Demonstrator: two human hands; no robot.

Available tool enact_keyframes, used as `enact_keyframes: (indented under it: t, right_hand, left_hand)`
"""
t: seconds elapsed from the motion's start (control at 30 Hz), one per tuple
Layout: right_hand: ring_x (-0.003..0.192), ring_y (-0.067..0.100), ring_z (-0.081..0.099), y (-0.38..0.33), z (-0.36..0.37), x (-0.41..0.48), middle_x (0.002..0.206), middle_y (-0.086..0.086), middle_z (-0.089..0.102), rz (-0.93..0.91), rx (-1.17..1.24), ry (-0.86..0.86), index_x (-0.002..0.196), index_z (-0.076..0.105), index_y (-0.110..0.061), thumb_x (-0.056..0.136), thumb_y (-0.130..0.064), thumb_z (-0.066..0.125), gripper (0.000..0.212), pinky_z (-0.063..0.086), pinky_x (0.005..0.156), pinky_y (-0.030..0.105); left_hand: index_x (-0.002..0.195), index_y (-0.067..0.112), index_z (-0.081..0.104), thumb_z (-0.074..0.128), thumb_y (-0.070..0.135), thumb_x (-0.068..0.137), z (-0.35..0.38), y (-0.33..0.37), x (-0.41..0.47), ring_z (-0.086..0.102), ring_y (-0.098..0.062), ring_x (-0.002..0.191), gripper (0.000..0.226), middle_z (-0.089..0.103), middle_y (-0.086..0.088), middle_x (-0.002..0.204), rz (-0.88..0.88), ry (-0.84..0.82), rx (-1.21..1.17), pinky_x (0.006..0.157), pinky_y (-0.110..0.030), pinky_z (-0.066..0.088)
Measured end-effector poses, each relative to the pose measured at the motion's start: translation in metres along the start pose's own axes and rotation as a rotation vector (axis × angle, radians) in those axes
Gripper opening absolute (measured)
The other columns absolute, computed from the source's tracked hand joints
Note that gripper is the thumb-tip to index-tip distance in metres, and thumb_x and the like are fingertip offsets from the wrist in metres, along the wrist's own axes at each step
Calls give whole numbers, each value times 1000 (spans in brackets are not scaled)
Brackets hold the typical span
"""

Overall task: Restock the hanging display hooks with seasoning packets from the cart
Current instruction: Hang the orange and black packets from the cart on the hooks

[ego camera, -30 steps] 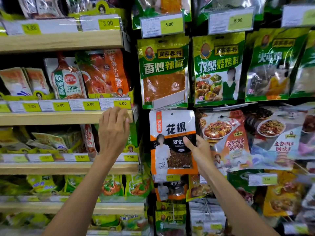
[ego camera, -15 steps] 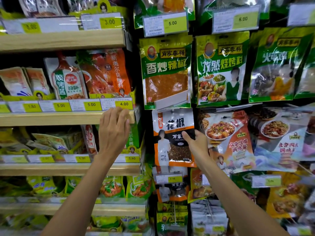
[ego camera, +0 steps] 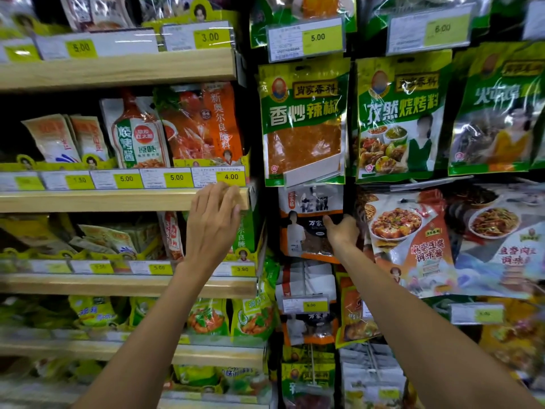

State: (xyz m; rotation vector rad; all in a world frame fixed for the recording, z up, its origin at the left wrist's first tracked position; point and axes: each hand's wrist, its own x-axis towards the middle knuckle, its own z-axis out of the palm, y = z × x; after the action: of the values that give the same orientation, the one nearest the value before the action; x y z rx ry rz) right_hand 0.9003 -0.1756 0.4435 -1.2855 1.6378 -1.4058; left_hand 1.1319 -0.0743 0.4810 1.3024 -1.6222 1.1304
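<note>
My right hand pinches the pepper packet by its side. It looks light, floppy and slick, so I'd grip nearer the top. My left hand rests slack on the shelf.

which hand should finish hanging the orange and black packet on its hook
Right. The right hand grips the orange and black packet; the left hand rests on the wooden shelf edge, apart from it.

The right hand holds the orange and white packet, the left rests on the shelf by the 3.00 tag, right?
No: the head view shows the left hand on the shelf by the 4.00 tag, not 3.00. The right hand does hold the orange and white packet.
</note>
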Motion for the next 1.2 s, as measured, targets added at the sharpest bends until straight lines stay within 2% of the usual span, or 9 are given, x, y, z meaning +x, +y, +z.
enact_keyframes:
  t: [0.13, 0.27, 0.37, 0.47, 0.53, 0.7, 0.83, 0.97, 1.2]
  right_hand:
    - [122, 37, 52, 4, -8, -26, 132, 22, 55, -64, -75, 1, 138, 39, 4, 96, -20, 56, 51, 45, 97, 41]
    - [125, 30, 50, 17, -28, -67, 134, 16, 54, -173, -102, -23, 136, 43, -1, 96, -14, 53, 43, 39, 100, 34]
    - [118, 24, 54, 32, -54, -94, 126, 12, 58, -205, -65, -53, 131, 49, -5, 98, -14, 52, 35, 43, 96, 30]
    - [101, 12, 55, 59, -92, -118, 114, 2, 58, -194, -38, -81, 128, 54, -11, 100, -18, 50, 29, 44, 82, 9]
    - [89, 8, 55, 84, -124, -133, 101, -6, 59, -168, -39, -63, 119, 59, -18, 100, -23, 50, 22, 45, 76, 11]
    - [89, 4, 63, 161, -212, -172, 94, -10, 67, -19, -26, 65, 96, 63, -34, 100, -28, 48, 16, 51, 76, 23]
    - [84, 27, 68, 219, -287, -204, 86, 8, 73, 155, -9, 197, 84, 68, -26, 99, -20, 50, 25, 54, 79, 49]
    - [79, 21, 67, 279, -364, -246, 80, 8, 73, 296, -97, 278, 87, 72, -6, 98, -19, 51, 27, 49, 74, 36]
    - [76, 8, 65, 365, -488, -323, 76, -6, 71, 589, -118, 425, 74, 67, -26, 97, -20, 54, 27, 48, 73, 28]
  left_hand:
    - [123, 0, 55, 47, 13, 96, -6, 4, -5, 49, -33, 117, 30, 58, -20, 121, -9, -3, -26, 104, -43, 37]
    - [125, -4, 54, 48, 9, 95, -13, 16, -14, 49, -37, 123, 33, 55, -22, 129, -57, 17, -72, 108, -44, 34]
    - [124, -5, 54, 46, 8, 96, -18, 36, -20, 51, -36, 122, 33, 55, -22, 129, -87, 49, -141, 108, -44, 34]
    - [121, -6, 56, 44, 8, 96, -18, 77, -32, 54, -36, 116, 31, 58, -22, 124, -107, 41, -284, 106, -42, 36]
    - [118, -7, 58, 43, 11, 97, -17, 118, -47, 57, -37, 111, 31, 61, -22, 119, -131, -12, -423, 101, -43, 42]
    - [113, -1, 60, 38, 20, 97, -29, 251, -106, 53, -26, 105, 34, 63, -16, 109, -211, -361, -846, 93, -30, 37]
    - [115, 10, 61, 43, 22, 100, -46, 363, -152, 58, -22, 100, 27, 64, -6, 111, -325, -754, -1137, 83, -18, 39]
    - [113, 12, 64, 43, 21, 100, -65, 471, -184, 60, -19, 83, 26, 68, -4, 101, -388, -1022, -1255, 72, -23, 43]
    - [89, 16, 63, 46, 11, 99, -95, 620, -249, 60, -18, 82, 21, 66, -3, 85, -509, -1464, -1338, 70, -24, 39]
